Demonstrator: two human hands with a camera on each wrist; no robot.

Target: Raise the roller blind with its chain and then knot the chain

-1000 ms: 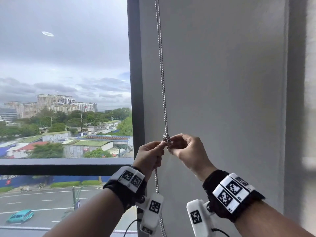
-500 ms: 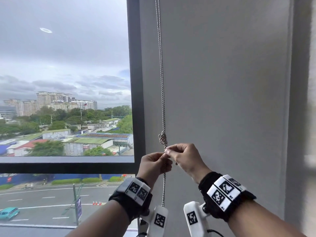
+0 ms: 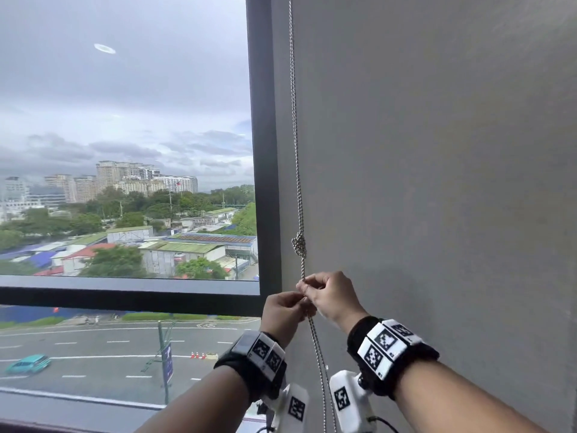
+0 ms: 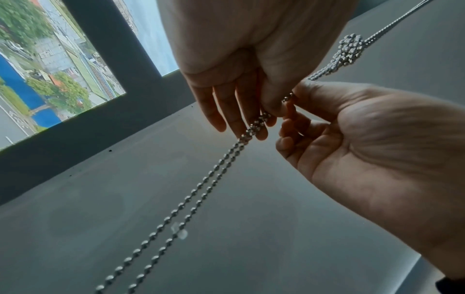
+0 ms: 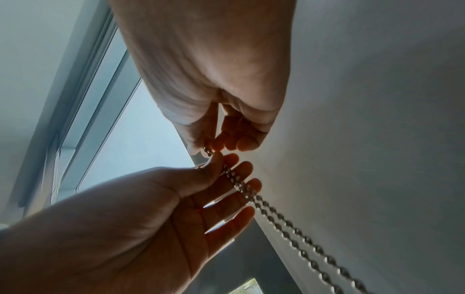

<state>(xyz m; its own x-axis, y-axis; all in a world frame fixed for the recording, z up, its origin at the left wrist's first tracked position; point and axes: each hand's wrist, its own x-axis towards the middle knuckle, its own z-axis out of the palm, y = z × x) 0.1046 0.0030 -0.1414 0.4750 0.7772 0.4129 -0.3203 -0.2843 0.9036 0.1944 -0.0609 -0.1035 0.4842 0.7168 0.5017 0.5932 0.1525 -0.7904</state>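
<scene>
A metal bead chain (image 3: 295,126) hangs doubled down the grey wall beside the window. A tight knot (image 3: 299,245) sits in it, free, a short way above my hands. Just under the knot, my right hand (image 3: 305,284) pinches the strands between thumb and fingertips. Directly below it, my left hand (image 3: 300,303) pinches the same strands under its thumb, the other fingers nearly straight. In the left wrist view the knot (image 4: 349,51) lies beyond both hands, and the two strands (image 4: 201,189) run down from them. The right wrist view shows the right-hand pinch (image 5: 208,150) above the left thumb (image 5: 214,165). No blind fabric covers the glass.
The dark window frame (image 3: 263,151) stands just left of the chain, and its sill bar (image 3: 125,292) crosses at hand height. The plain grey wall (image 3: 437,182) fills the right side. Below my hands the chain (image 3: 317,348) hangs loose between my wrists.
Both hands have slid down the chain from the knot, which now hangs free above them. The knot looks pulled tight. The head view has shifted slightly.
</scene>
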